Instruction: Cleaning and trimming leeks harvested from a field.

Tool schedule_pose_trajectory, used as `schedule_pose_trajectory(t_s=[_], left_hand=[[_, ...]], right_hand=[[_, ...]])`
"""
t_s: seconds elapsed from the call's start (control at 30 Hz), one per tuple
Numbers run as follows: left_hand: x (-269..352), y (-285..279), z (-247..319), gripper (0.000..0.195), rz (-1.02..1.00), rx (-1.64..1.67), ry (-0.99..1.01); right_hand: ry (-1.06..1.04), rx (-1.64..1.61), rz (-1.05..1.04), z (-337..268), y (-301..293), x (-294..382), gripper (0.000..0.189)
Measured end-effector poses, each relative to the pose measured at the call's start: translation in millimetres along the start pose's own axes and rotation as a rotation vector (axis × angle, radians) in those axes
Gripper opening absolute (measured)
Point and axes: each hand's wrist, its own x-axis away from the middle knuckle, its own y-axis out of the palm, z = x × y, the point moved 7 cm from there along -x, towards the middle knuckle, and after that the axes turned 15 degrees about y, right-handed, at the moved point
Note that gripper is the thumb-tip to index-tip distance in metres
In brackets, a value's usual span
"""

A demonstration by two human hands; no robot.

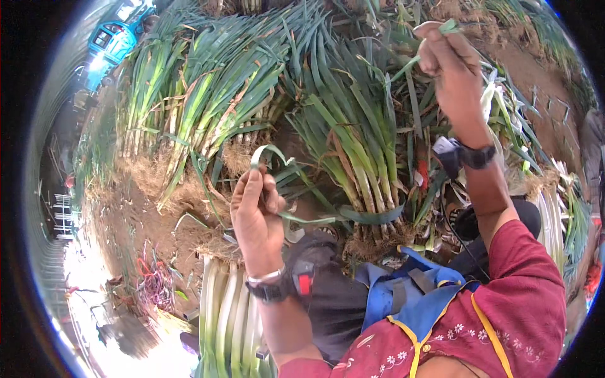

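My left hand [257,212] pinches a narrow green leaf strip [267,149] between thumb and fingers. Below that hand, more of the strip runs right toward a broad leaf band [373,215] lying across the lower stalks of a leek bundle [361,165]. Raised at the upper right, my right hand [446,66] has its fingers closed on a piece of green leaf [450,27]; a bit of leaf also sticks out on its left side. Whether both hands hold the same strip cannot be told. The bundle lies before me, roots toward me.
More leeks with roots [212,94] lie to the upper left. Trimmed white leek stalks [227,302] are beside my left forearm, and others [548,222] at the right. A pile of pink strings [156,283] lies on the soil. A blue vehicle [111,42] stands far left.
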Motion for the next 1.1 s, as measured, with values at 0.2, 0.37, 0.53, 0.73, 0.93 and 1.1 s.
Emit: schedule_pose_trajectory(t_s=[0.2,0.37,0.53,0.73,0.93,1.1], left_hand=[[-0.1,54.7,-3.4,0.028,-0.204,0.070,0.164],[38.0,115.6,13.1,0.043,-0.391,0.081,0.310],[72.5,127.9,30.0,0.025,-0.533,-0.105,0.219],[108.6,50.2,129.5,0.019,-0.309,-0.568,0.504],[209.0,-78.4,136.6,0.019,0.054,-1.021,0.257],[373.6,-233.2,-2.4,0.021,-0.106,-1.191,-0.087]], right_hand=[[-0.155,-0.356,-0.309,-167.4,19.7,18.5,0.024],[0.033,-0.276,-0.516,-186.1,71.6,30.4,0.022],[0.129,-0.186,-0.467,-151.1,77.1,49.2,0.021],[0.365,0.272,-0.386,-86.8,62.8,61.5,0.039],[0.481,0.530,-0.548,53.1,25.3,66.3,0.044],[0.795,0.543,-0.576,127.4,17.6,94.6,0.042]])
